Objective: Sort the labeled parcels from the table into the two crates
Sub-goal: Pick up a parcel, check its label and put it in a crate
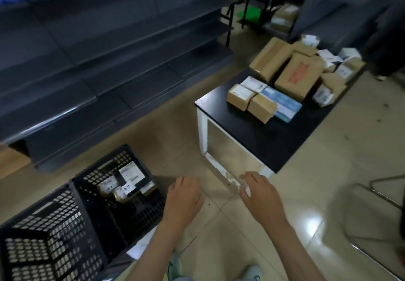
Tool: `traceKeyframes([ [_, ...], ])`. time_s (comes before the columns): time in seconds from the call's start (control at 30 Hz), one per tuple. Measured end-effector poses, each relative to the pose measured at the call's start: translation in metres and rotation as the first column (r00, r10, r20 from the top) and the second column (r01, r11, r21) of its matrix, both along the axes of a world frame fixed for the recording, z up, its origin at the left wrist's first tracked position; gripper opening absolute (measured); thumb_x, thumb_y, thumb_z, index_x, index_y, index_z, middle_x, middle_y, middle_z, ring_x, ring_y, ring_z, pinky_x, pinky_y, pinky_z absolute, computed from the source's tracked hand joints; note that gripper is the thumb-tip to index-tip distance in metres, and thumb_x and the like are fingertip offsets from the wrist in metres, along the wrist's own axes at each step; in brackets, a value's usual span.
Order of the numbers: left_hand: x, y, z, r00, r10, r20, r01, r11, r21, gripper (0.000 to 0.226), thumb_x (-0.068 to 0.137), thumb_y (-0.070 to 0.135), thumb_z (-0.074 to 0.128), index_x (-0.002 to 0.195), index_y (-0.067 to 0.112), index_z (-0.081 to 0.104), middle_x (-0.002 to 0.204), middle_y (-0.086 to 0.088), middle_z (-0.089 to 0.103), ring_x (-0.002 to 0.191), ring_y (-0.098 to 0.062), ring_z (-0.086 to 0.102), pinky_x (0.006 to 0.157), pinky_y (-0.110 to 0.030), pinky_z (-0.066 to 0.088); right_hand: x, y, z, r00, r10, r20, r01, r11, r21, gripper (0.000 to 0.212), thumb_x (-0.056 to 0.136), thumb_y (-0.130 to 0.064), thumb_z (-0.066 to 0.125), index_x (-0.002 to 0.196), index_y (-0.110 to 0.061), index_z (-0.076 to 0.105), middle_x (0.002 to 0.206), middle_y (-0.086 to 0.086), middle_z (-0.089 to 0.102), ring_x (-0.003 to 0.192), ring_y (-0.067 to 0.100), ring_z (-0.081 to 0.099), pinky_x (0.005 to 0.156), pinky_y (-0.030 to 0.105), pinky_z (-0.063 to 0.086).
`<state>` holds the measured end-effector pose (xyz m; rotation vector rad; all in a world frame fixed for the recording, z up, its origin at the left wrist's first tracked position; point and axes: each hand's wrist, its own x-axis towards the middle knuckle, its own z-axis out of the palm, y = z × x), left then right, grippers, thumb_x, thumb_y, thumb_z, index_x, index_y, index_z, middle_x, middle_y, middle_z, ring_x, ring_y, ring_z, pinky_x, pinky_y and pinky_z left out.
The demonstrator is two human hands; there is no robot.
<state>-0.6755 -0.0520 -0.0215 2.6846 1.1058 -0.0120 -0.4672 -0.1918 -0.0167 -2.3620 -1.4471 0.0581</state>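
Nothing reads clearly: the red print on the big cardboard box (299, 75) and the parcels' white labels (129, 173) are blurred.

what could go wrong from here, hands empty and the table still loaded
1. Parcels are heaped at the far end of the table. A small labelled parcel sits at its right edge beside the red-printed box, so pulling one out may knock a neighbour to the floor.
2. Sorted parcels lie only in the right crate; the left crate looks empty. Mis-sorting is possible.
3. The left hand and right hand hang short of the heap; a long reach may mean a weak grip.
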Motion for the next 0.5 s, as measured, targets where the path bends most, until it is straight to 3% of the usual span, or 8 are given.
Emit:
traceKeyframes([
  [0.2, 0.118, -0.063, 0.01, 0.999, -0.026, 0.027, 0.026, 1.0, -0.007, 0.044, 0.089, 0.04, 0.059, 0.129, 0.022, 0.061, 0.124, 0.002, 0.062, 0.109, -0.023, 0.061, 0.078, -0.039, 0.051, 0.104, -0.076, 0.01, 0.998, -0.067, 0.009, 0.067, 0.998, 0.011, 0.03, 0.081, -0.02, 0.08, 0.11, -0.019, 0.072, 0.109, -0.001, 0.07, 0.093, 0.026, 0.068, 0.064, 0.044, 0.059],
  [0.27, 0.156, -0.08, 0.017, 0.999, -0.044, 0.027, 0.045, 0.999, -0.021, 0.047, 0.092, 0.041, 0.053, 0.136, 0.024, 0.057, 0.134, 0.003, 0.059, 0.119, -0.022, 0.058, 0.088, -0.04, 0.05, 0.136, -0.097, 0.013, 0.994, -0.106, 0.015, 0.106, 0.994, 0.007, 0.031, 0.079, -0.019, 0.082, 0.109, -0.019, 0.073, 0.109, -0.001, 0.07, 0.091, 0.026, 0.069, 0.061, 0.042, 0.058],
  [0.37, 0.208, -0.096, 0.026, 0.995, -0.092, 0.024, 0.093, 0.995, -0.047, 0.051, 0.097, 0.042, 0.054, 0.146, 0.027, 0.05, 0.146, 0.005, 0.052, 0.132, -0.02, 0.051, 0.103, -0.04, 0.046, 0.182, -0.122, 0.015, 0.99, -0.142, 0.016, 0.142, 0.99, 0.021, 0.032, 0.078, -0.018, 0.083, 0.108, -0.019, 0.073, 0.109, -0.002, 0.07, 0.091, 0.025, 0.069, 0.06, 0.04, 0.057],
  [0.5, 0.277, -0.101, 0.033, 0.992, -0.114, 0.058, 0.116, 0.992, -0.043, 0.055, 0.097, 0.04, 0.061, 0.149, 0.024, 0.052, 0.151, 0.001, 0.052, 0.138, -0.022, 0.051, 0.107, -0.042, 0.046, 0.243, -0.131, 0.014, 0.983, -0.181, 0.005, 0.181, 0.983, 0.026, 0.03, 0.079, -0.017, 0.083, 0.108, -0.019, 0.074, 0.11, -0.003, 0.069, 0.093, 0.024, 0.068, 0.062, 0.04, 0.058],
])
